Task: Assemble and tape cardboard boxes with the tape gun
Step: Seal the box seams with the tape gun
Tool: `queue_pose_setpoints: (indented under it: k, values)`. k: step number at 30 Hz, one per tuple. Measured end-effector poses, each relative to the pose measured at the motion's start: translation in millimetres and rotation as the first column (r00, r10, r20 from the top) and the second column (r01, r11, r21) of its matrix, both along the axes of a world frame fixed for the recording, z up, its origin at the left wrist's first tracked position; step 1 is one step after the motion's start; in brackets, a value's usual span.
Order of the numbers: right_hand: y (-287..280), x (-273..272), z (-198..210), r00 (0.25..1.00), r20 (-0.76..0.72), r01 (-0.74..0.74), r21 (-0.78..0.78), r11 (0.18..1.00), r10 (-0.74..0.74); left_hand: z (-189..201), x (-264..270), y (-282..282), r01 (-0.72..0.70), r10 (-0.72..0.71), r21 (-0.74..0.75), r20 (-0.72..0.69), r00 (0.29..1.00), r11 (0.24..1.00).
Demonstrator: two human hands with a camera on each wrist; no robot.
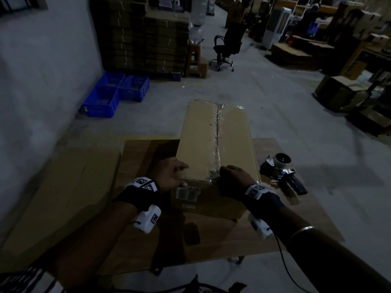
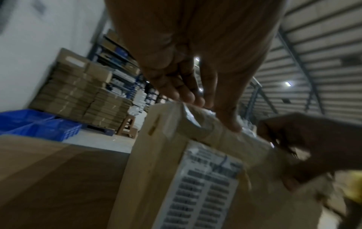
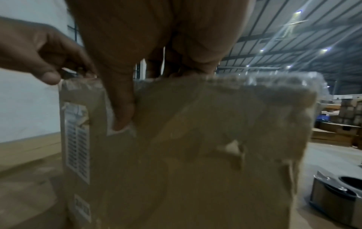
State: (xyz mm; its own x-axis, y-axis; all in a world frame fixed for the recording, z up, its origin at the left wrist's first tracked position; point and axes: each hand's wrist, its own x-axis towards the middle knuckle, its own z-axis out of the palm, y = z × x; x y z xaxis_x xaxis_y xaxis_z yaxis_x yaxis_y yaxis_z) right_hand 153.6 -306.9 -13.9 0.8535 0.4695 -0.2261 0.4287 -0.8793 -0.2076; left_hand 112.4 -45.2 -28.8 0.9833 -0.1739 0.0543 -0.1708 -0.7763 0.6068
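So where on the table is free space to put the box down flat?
Bare wood table shows on the near side, between the two forearms and the box. The right side is crowded by the tape gun. On the left, flat cardboard covers the space beside the left hand.
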Motion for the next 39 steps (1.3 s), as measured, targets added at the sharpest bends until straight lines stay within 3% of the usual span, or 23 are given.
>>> queue_pose_setpoints:
  k: [7, 12, 18, 25, 39]
  values:
    - [27, -1, 11, 0.999, 0.017, -0.030, 0.053, 0.998, 0.029, -17, -7, 25, -0.120, 0.123, -0.103, 0.015, 0.992, 0.987]
    - [52, 4, 4, 0.997, 0.060, -0.055, -0.040, 0.998, 0.057, -26, -6, 24, -0.179, 0.184, -0.211, 0.008, 0.983, 0.961]
    - [53, 12, -1, 1.000, 0.019, -0.002, -0.083, 0.997, 0.003, -44, -6, 30, -0.139, 0.126, -0.101, -0.132, 0.983, 0.985]
    - [50, 14, -1, 0.999, -0.004, 0.048, -0.042, 0.998, -0.048, -47, -10, 49, -0.153, 0.065, -0.298, -0.284, 0.957, 0.942]
    - [51, 13, -9, 0.996, 0.042, 0.087, -0.117, 0.989, -0.082, -38, -6, 43, -0.142, 0.115, -0.244, -0.121, 0.986, 0.959]
